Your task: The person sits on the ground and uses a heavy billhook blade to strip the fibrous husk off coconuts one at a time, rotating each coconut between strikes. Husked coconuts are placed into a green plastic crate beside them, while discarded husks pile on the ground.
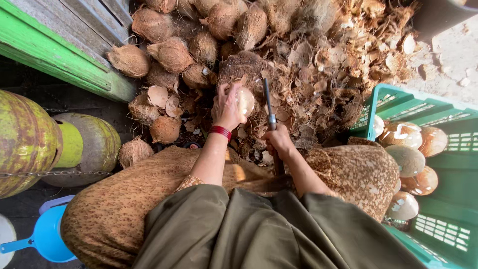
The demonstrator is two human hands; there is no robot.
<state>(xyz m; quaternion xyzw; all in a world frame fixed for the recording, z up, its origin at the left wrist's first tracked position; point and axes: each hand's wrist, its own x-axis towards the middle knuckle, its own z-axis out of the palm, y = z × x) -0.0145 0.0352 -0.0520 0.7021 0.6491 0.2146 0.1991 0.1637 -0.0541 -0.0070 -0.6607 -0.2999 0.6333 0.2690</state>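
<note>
Seen from above, a seated person in a brown speckled garment works over a heap of coconuts. The left hand (227,106), a red band at its wrist, closes its grip around a pale, partly husked round coconut (244,101), holding it against the upright dark metal blade of a husking tool (269,110). The right hand (278,141) wraps its grip tight around the lower shaft of that tool, just beside the coconut. Brown, fibrous unhusked coconuts (169,54) lie piled ahead on the left, beside a green-painted wooden board (55,57). Torn dry husk scraps (343,65) cover the ground ahead and to the right. At the right stands a green plastic crate (448,184) holding several peeled, pale brown coconuts (408,160). On the left, round green-yellow gas cylinders (25,142) sit behind a chain, near a blue plastic dustpan (47,236).
</note>
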